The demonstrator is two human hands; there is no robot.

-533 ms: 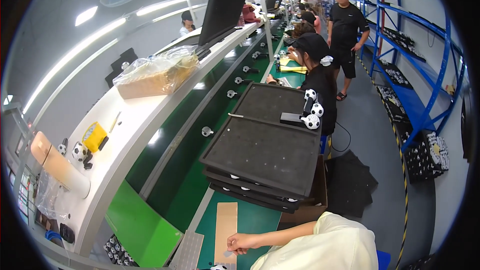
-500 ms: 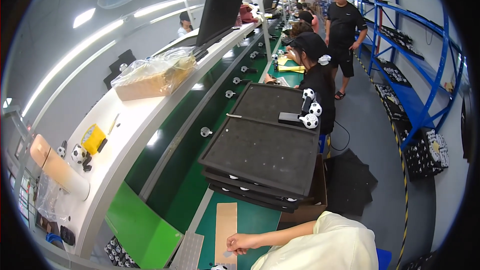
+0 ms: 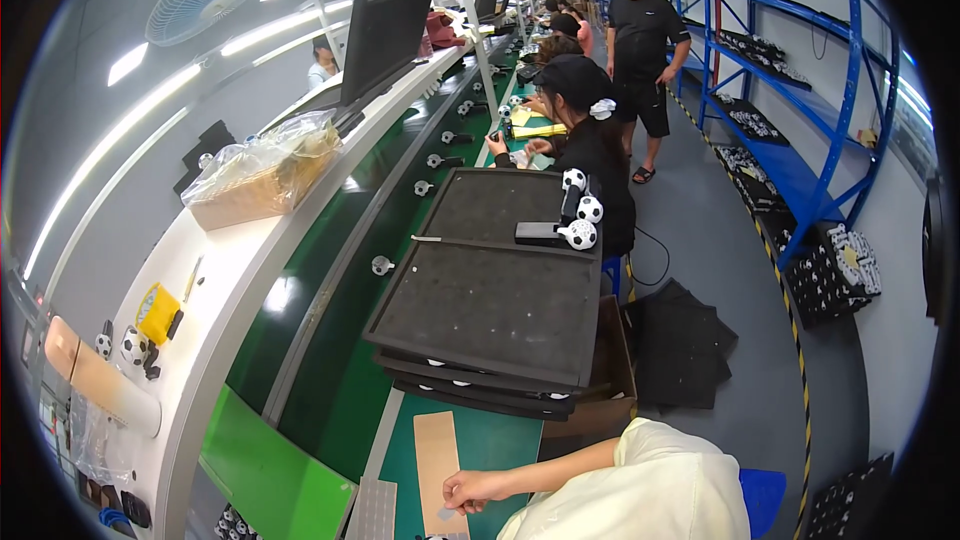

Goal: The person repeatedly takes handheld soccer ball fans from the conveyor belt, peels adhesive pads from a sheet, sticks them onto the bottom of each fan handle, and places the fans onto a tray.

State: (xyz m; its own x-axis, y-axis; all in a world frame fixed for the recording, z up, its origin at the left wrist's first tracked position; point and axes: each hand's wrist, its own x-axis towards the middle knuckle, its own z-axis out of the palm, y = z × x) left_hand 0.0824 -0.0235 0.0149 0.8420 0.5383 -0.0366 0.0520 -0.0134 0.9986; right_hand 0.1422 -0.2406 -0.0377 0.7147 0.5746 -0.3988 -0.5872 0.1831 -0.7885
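My right hand (image 3: 474,491) reaches in from the lower right in a cream sleeve (image 3: 670,490). Its thumb and fingers are closed in a pinch on a small flat grey piece (image 3: 446,514). Beneath the hand lies a tan cardboard strip (image 3: 434,445) on the green bench top (image 3: 505,435). Left of the strip is a grey sheet (image 3: 373,512) marked with a grid. A black-and-white ball shape is partly cut off at the bottom edge, just below my fingers. My left hand is out of the picture.
Stacked black foam trays (image 3: 485,310) stand beyond my hand, several football-shaped pieces (image 3: 578,234) on top. A green conveyor (image 3: 330,370) carries more. A green panel (image 3: 270,470) leans at left. A co-worker (image 3: 580,130) sits beyond; another person (image 3: 643,50) stands near blue shelving (image 3: 765,105).
The whole view has swung slightly right, so the scene sits further left. My right hand keeps its pinch over the cardboard. Both hands of the seated co-worker now show, one raised with a dark object.
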